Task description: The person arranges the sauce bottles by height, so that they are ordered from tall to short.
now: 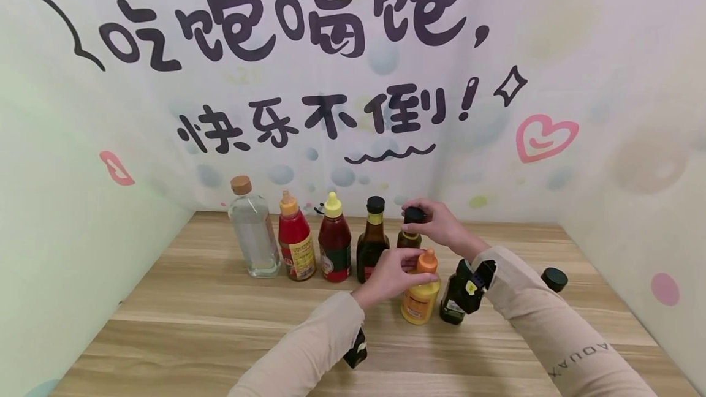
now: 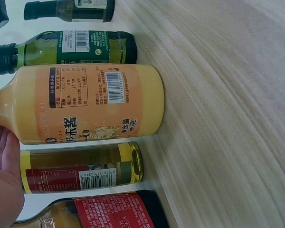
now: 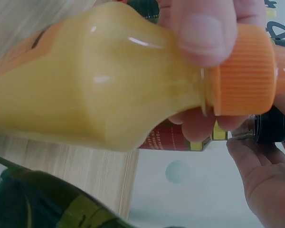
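My left hand (image 1: pixel 390 276) pinches the neck of a yellow mustard squeeze bottle (image 1: pixel 417 306), just below its orange cap (image 3: pixel 244 69). The bottle stands upright, its base on the table in the left wrist view. Behind it, my right hand (image 1: pixel 444 228) has its fingers and thumb around the black cap (image 1: pixel 414 217) of a slim glass bottle (image 2: pixel 83 168) with a dark red label. That bottle is partly hidden by my left hand and the mustard bottle in the head view. Immediately left of it stands a brown sauce bottle (image 1: pixel 372 249) with a black cap.
Left along the back row stand a clear bottle (image 1: pixel 254 238), a red squeeze bottle (image 1: pixel 295 244) and a dark red squeeze bottle (image 1: pixel 334 250). A dark green bottle (image 1: pixel 453 302) is beside my right wrist. Another dark-capped bottle (image 1: pixel 554 279) is mostly hidden by my right sleeve. A printed wall sheet hangs behind the wooden table (image 1: pixel 182 323).
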`<act>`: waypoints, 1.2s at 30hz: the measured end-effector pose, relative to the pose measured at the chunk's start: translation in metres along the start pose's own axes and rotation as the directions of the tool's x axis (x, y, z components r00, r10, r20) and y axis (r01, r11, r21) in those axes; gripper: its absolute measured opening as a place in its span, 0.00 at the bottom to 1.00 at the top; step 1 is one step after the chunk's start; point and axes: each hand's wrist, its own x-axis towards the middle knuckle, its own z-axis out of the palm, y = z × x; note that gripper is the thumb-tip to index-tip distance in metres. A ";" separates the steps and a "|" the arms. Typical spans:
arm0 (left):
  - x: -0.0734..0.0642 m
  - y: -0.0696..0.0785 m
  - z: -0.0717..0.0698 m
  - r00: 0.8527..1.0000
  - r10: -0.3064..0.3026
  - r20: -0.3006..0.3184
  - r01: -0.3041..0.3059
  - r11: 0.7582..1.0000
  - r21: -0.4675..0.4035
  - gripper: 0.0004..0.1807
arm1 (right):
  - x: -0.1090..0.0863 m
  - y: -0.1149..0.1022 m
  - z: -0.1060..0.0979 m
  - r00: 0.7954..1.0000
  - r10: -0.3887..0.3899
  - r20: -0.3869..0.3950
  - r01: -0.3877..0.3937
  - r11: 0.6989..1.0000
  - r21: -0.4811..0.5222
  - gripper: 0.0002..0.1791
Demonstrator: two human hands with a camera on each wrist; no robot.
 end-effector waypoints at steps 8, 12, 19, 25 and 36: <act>-0.001 0.002 0.000 1.000 -0.012 0.000 0.012 1.000 -0.004 0.23 | -0.002 0.000 -0.003 0.999 -0.026 0.039 0.026 1.000 -0.003 0.23; -0.002 0.002 0.000 1.000 -0.015 -0.002 0.015 1.000 -0.006 0.23 | -0.001 0.002 -0.003 0.998 -0.050 0.050 0.050 0.999 -0.001 0.22; -0.001 0.002 0.000 1.000 -0.017 0.000 0.017 1.000 -0.007 0.22 | 0.001 0.002 -0.003 0.996 -0.067 0.053 0.067 0.998 -0.001 0.22; -0.001 0.003 0.000 1.000 -0.018 0.003 0.018 1.000 -0.002 0.23 | 0.004 0.005 -0.002 0.993 -0.113 0.043 0.113 0.994 -0.007 0.22; -0.002 0.001 0.001 1.000 0.003 -0.004 -0.003 1.000 -0.029 0.22 | 0.004 0.003 -0.003 0.993 -0.109 0.053 0.111 0.993 -0.034 0.25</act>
